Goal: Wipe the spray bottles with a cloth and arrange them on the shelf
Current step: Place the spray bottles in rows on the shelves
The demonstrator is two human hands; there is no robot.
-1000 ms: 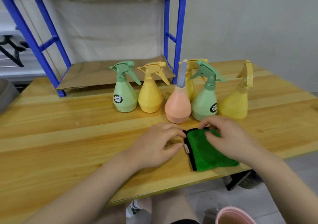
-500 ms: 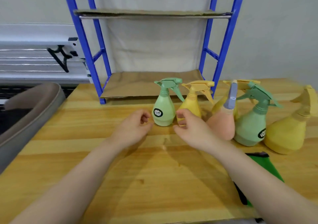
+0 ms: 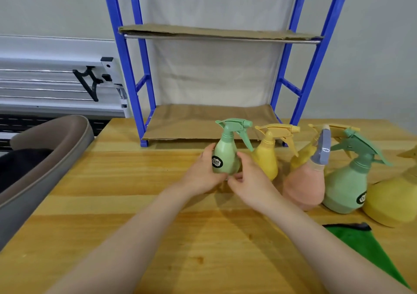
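Both hands hold the small green bottle, which stands upright on the wooden table just in front of the blue shelf. The left hand wraps its fingers round the bottle's left side and the right hand curls round its right side near the base, so each is grasping it.

Just right of it stands a yellow bottle, almost touching the right hand. Farther right, close together, are a pink bottle with a grey-blue top, a second yellow one behind it, a larger green bottle and another yellow bottle cut by the right edge. The green cloth lies flat near the table's right near corner.

The shelf's lower board, lined with cardboard, sits bare just beyond the held bottle, and the upper board is above it. Left and near of the hands the tabletop is open wood; a grey chair stands off its left edge.
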